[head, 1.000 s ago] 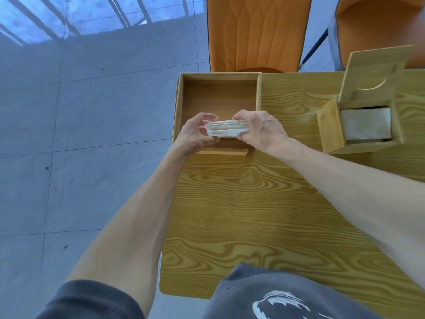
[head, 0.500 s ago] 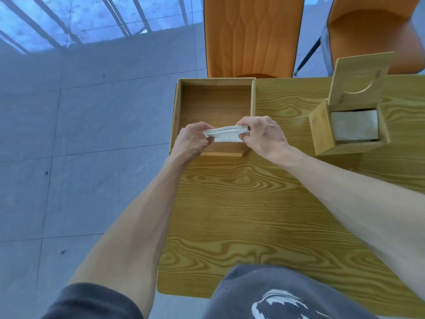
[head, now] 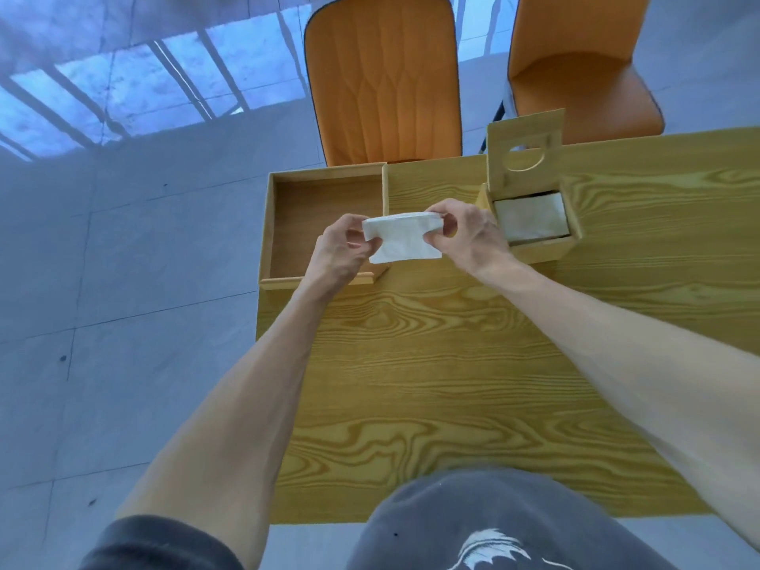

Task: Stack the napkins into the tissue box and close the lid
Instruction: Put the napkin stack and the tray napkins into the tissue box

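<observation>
both sets of fingers (head: 354, 243) pinch the napkins (head: 401, 239) at opposite ends, left hand (head: 339, 250) and right hand (head: 469, 234) holding them above the surface (head: 432, 364) — just left of the box (head: 534, 224), lid (head: 524, 152) upright. best keep the stack squared and level — lower it flat onto those inside.

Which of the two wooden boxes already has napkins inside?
The tissue box on the right with the raised lid; the wide tray on the left holds nothing.
</observation>
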A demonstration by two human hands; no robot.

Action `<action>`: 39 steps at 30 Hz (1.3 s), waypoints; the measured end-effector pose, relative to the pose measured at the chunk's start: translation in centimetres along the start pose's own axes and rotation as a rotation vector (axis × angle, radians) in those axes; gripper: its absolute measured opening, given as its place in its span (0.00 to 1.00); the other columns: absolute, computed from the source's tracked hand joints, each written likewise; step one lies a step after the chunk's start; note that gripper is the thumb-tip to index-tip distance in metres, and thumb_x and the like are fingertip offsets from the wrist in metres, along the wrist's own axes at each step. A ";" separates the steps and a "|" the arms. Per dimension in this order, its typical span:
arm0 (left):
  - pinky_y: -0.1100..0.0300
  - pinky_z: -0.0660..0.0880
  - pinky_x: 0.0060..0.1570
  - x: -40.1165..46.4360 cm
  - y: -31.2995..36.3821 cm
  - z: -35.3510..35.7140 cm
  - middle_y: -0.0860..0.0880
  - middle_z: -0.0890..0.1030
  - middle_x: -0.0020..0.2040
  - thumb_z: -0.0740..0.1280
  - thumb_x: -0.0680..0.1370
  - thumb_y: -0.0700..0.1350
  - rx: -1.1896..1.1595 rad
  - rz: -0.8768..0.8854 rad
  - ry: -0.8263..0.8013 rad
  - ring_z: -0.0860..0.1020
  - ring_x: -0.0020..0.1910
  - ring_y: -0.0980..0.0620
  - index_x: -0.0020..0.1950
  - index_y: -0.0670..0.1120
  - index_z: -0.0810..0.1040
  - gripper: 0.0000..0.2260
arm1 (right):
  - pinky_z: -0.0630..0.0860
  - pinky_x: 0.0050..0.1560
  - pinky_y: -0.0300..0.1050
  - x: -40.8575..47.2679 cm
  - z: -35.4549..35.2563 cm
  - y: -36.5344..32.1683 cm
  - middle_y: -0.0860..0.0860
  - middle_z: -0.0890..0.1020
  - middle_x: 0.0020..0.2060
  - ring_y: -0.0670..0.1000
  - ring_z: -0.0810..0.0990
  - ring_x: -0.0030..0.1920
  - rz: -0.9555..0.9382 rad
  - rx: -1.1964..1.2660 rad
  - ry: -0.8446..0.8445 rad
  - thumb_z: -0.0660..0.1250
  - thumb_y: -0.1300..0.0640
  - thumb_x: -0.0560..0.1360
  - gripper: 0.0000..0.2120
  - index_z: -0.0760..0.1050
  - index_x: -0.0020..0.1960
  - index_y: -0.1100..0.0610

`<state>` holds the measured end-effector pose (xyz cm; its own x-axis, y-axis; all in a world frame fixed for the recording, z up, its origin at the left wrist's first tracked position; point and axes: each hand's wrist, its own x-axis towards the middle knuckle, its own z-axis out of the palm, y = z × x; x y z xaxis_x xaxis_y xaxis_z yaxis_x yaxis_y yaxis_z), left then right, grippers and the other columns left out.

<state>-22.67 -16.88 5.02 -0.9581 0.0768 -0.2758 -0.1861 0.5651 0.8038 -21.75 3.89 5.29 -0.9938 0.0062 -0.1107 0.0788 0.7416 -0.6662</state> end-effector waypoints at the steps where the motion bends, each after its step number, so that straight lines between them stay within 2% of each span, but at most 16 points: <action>1: 0.68 0.74 0.41 -0.2 0.7 0.9 0.53 0.80 0.53 0.71 0.78 0.47 -0.017 0.000 0.006 0.79 0.51 0.55 0.64 0.46 0.76 0.16 | 0.80 0.48 0.49 -0.3 -0.8 0.7 0.51 0.85 0.47 0.52 0.82 0.48 0.023 0.016 0.009 0.71 0.54 0.73 0.15 0.78 0.60 0.51; 5: 0.50 0.81 0.50 -0.3 3.1 5.0 0.50 0.83 0.51 0.72 0.77 0.49 -0.103 -0.057 0.028 0.81 0.48 0.51 0.60 0.47 0.77 0.14 | 0.79 0.47 0.45 -1.3 -4.0 3.5 0.51 0.86 0.49 0.52 0.83 0.50 0.101 0.067 0.070 0.72 0.53 0.73 0.17 0.77 0.61 0.52; 7: 0.47 0.82 0.51 -0.3 4.5 7.0 0.49 0.84 0.51 0.71 0.77 0.50 -0.117 -0.070 0.044 0.83 0.48 0.49 0.59 0.47 0.78 0.14 | 0.80 0.50 0.47 -1.6 -5.6 4.9 0.52 0.86 0.50 0.52 0.84 0.51 0.133 0.096 0.092 0.72 0.53 0.73 0.17 0.78 0.61 0.55; 10: 0.49 0.83 0.48 0.0 6.6 9.9 0.48 0.85 0.49 0.70 0.77 0.51 -0.152 -0.080 0.060 0.84 0.48 0.48 0.57 0.48 0.79 0.11 | 0.81 0.54 0.49 -1.8 -8.1 7.0 0.53 0.86 0.51 0.51 0.84 0.49 0.156 0.132 0.129 0.73 0.54 0.73 0.16 0.80 0.59 0.58; 12: 0.52 0.83 0.45 0.3 7.9 11.6 0.48 0.85 0.48 0.69 0.78 0.49 -0.178 -0.086 0.063 0.85 0.46 0.49 0.56 0.47 0.81 0.10 | 0.81 0.52 0.48 -1.7 -9.6 8.4 0.54 0.86 0.50 0.51 0.83 0.46 0.158 0.137 0.145 0.73 0.55 0.73 0.15 0.81 0.58 0.59; 15: 0.54 0.81 0.43 0.9 9.7 13.6 0.48 0.86 0.47 0.69 0.78 0.48 -0.192 -0.095 0.054 0.85 0.42 0.52 0.56 0.46 0.82 0.10 | 0.82 0.49 0.53 -1.3 -11.4 10.3 0.54 0.86 0.47 0.53 0.84 0.42 0.191 0.156 0.173 0.73 0.55 0.73 0.12 0.83 0.54 0.59; 18: 0.55 0.81 0.48 1.8 11.0 15.2 0.50 0.86 0.47 0.71 0.76 0.50 -0.173 -0.113 0.072 0.85 0.44 0.52 0.53 0.49 0.83 0.08 | 0.81 0.49 0.49 -0.9 -12.5 12.0 0.54 0.87 0.46 0.54 0.84 0.43 0.222 0.154 0.189 0.73 0.55 0.73 0.11 0.84 0.53 0.59; 21: 0.51 0.81 0.54 2.8 11.7 16.4 0.52 0.86 0.46 0.73 0.74 0.51 -0.146 -0.140 0.113 0.85 0.47 0.51 0.50 0.51 0.83 0.07 | 0.80 0.51 0.45 -0.4 -13.1 13.1 0.53 0.86 0.48 0.53 0.84 0.48 0.245 0.143 0.203 0.73 0.54 0.74 0.13 0.83 0.55 0.58; 27: 0.50 0.79 0.57 4.1 12.1 17.4 0.51 0.86 0.49 0.71 0.76 0.51 -0.086 -0.214 0.133 0.84 0.50 0.50 0.50 0.50 0.83 0.07 | 0.81 0.53 0.50 1.6 -13.1 14.5 0.52 0.86 0.50 0.53 0.82 0.53 0.288 0.132 0.158 0.72 0.50 0.74 0.14 0.82 0.56 0.55; 30: 0.50 0.79 0.57 4.7 11.9 17.4 0.51 0.85 0.51 0.71 0.76 0.51 -0.049 -0.244 0.135 0.84 0.51 0.50 0.52 0.50 0.83 0.09 | 0.80 0.50 0.46 2.4 -12.7 14.7 0.51 0.86 0.49 0.51 0.83 0.50 0.301 0.126 0.130 0.72 0.49 0.74 0.13 0.83 0.55 0.54; 35: 0.49 0.80 0.55 5.1 11.7 17.2 0.49 0.85 0.51 0.70 0.76 0.51 0.026 -0.279 0.129 0.83 0.51 0.48 0.53 0.49 0.83 0.10 | 0.80 0.49 0.46 3.5 -12.0 14.7 0.51 0.86 0.50 0.52 0.83 0.51 0.279 0.077 0.102 0.72 0.50 0.74 0.13 0.83 0.55 0.55; 39: 0.51 0.79 0.54 5.2 11.6 17.2 0.51 0.81 0.49 0.72 0.76 0.50 0.039 -0.291 0.154 0.81 0.51 0.49 0.58 0.49 0.78 0.13 | 0.79 0.46 0.44 4.0 -11.3 15.2 0.52 0.85 0.52 0.52 0.83 0.50 0.298 0.035 0.103 0.73 0.49 0.73 0.15 0.80 0.58 0.53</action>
<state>-26.04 4.23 3.86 -0.8883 -0.2157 -0.4054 -0.4510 0.5761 0.6817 -25.44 22.72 3.04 -0.9292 0.2890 -0.2303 0.3683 0.6732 -0.6412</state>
